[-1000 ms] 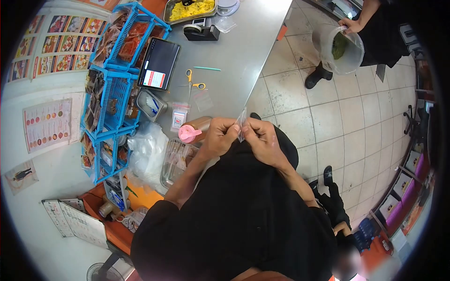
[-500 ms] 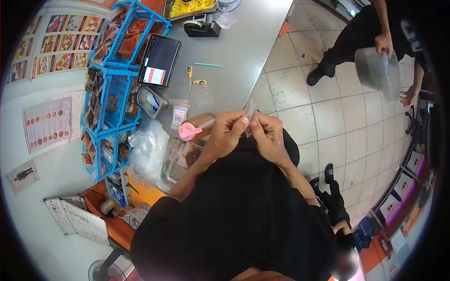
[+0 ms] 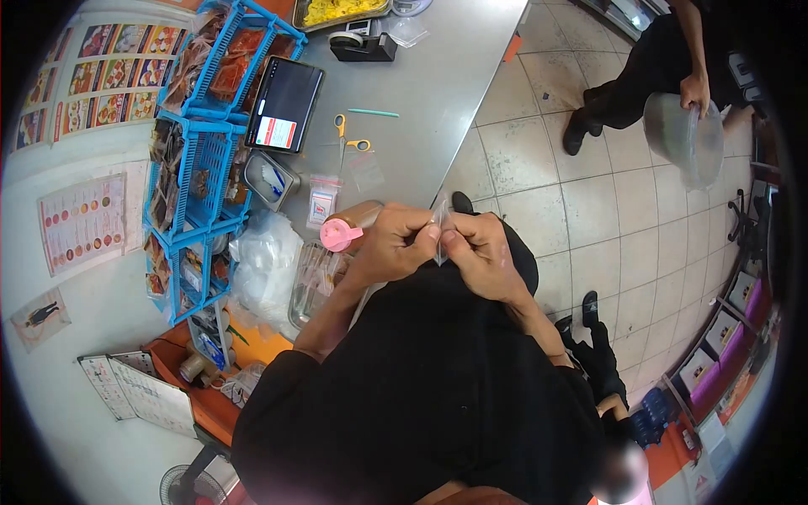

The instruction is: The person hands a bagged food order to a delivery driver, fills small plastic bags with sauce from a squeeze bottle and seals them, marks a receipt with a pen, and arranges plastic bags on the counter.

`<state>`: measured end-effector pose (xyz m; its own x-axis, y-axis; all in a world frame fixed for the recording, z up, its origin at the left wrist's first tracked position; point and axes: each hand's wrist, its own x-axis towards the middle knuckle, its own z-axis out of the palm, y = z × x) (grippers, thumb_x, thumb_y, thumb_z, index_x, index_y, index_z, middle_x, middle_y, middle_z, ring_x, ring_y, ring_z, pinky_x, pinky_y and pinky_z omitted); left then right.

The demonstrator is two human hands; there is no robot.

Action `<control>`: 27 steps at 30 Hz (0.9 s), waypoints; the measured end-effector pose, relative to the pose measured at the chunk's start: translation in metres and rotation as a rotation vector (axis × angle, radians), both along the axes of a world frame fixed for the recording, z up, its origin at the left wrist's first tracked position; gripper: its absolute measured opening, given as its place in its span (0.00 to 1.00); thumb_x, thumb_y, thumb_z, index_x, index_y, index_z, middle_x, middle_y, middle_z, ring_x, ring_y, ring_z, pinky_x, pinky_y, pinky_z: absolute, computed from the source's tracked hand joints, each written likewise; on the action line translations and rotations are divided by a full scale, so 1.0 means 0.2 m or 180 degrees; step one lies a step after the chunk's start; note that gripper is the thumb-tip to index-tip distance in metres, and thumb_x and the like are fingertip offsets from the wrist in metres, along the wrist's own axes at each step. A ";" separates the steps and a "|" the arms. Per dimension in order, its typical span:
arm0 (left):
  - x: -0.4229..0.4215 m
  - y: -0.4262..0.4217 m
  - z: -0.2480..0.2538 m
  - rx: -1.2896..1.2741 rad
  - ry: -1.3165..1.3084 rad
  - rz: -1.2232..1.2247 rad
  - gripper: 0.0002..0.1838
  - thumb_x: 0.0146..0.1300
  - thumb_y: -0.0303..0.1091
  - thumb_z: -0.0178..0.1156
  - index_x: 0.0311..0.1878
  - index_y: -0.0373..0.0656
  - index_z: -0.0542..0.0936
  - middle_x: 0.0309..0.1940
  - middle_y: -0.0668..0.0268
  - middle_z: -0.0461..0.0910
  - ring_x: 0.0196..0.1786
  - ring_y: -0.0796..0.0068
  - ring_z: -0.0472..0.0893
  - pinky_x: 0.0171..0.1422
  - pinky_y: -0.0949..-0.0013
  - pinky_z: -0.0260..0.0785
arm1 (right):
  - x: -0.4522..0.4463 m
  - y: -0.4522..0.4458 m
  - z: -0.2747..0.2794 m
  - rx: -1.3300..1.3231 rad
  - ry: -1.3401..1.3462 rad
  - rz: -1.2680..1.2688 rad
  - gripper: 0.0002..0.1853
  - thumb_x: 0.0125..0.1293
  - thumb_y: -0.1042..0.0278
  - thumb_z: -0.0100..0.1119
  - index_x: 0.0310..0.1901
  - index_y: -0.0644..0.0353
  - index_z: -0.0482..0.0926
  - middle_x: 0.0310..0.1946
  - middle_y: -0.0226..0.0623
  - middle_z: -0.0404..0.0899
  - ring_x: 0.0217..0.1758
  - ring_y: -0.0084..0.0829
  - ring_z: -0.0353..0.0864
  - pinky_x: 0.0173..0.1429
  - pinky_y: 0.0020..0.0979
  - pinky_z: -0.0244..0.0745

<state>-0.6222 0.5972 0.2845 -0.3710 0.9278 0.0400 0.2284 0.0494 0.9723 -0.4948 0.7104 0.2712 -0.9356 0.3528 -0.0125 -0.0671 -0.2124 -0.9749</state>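
Observation:
A small clear plastic bag (image 3: 442,220) is pinched between my two hands in front of my chest. My left hand (image 3: 394,242) grips one side of it, thumb pressed against the curled fingers. On the other side my right hand (image 3: 482,252) holds it the same way. Whether anything is inside the bag I cannot tell. Just left of my left hand lies a bottle with a pink cap (image 3: 340,236), partly covered by that hand. Beyond it on the counter are a small printed packet (image 3: 321,204) and a flat clear bag (image 3: 367,171).
Yellow-handled scissors (image 3: 342,145), a green stick (image 3: 374,112), a tape dispenser (image 3: 364,48) and a tablet (image 3: 286,105) lie on the metal counter (image 3: 433,76). Blue baskets (image 3: 202,177) line the left. A metal tray (image 3: 303,307) sits beside my left forearm. Another person carries a clear tub (image 3: 683,139).
Both my hands have shifted slightly left with the bag, which is now tilted differently. The other person at the upper right has moved a little, and the tub has turned.

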 end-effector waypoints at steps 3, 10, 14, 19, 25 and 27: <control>0.03 0.00 -0.02 0.0318 -0.0329 0.0178 0.12 0.63 0.29 0.52 0.24 0.33 0.72 0.14 0.68 0.65 0.18 0.82 0.61 0.22 0.70 0.53 | 0.00 0.00 0.02 -0.0198 0.0156 -0.0149 0.13 0.66 0.76 0.50 0.22 0.66 0.68 0.13 0.25 0.62 0.17 0.13 0.57 0.21 0.24 0.50; 0.14 0.04 -0.03 0.0526 -0.2333 0.1069 0.19 0.68 0.32 0.49 0.20 0.35 0.69 0.15 0.75 0.65 0.18 0.85 0.60 0.21 0.73 0.51 | -0.01 -0.03 0.02 -0.2064 0.0570 -0.0207 0.18 0.72 0.69 0.48 0.22 0.62 0.66 0.14 0.21 0.61 0.17 0.12 0.53 0.20 0.24 0.48; 0.13 0.05 -0.04 0.0552 -0.2468 0.1169 0.20 0.70 0.34 0.48 0.20 0.36 0.69 0.17 0.78 0.66 0.19 0.86 0.60 0.21 0.74 0.52 | -0.02 0.00 -0.01 -0.1617 0.0357 -0.0225 0.18 0.73 0.66 0.47 0.23 0.61 0.66 0.14 0.21 0.59 0.17 0.13 0.52 0.21 0.23 0.49; 0.06 0.03 -0.05 0.0423 0.0005 0.1108 0.16 0.64 0.28 0.55 0.20 0.34 0.68 0.13 0.70 0.63 0.18 0.85 0.61 0.21 0.72 0.53 | -0.03 0.02 0.00 0.0278 -0.0191 -0.0531 0.05 0.67 0.74 0.55 0.34 0.64 0.72 0.17 0.24 0.62 0.18 0.16 0.54 0.23 0.22 0.52; 0.03 0.03 0.07 -0.0131 0.1139 0.0340 0.14 0.56 0.26 0.61 0.20 0.34 0.69 0.13 0.59 0.67 0.14 0.65 0.65 0.22 0.64 0.59 | -0.06 0.06 0.07 0.1218 -0.0368 -0.0513 0.24 0.57 0.79 0.61 0.57 0.58 0.69 0.24 0.31 0.67 0.21 0.20 0.63 0.24 0.26 0.59; 0.04 -0.01 0.01 -0.0108 0.1121 0.0253 0.13 0.55 0.27 0.63 0.20 0.34 0.70 0.13 0.58 0.67 0.14 0.62 0.66 0.23 0.62 0.60 | -0.07 0.07 0.03 0.1309 -0.0504 -0.0098 0.23 0.58 0.79 0.61 0.56 0.58 0.71 0.22 0.33 0.69 0.20 0.23 0.68 0.25 0.27 0.62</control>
<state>-0.6144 0.5961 0.2873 -0.4109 0.8996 0.1479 0.5433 0.1113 0.8321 -0.5085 0.7236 0.2764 -0.9224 0.3862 -0.0074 0.0896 0.1951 -0.9767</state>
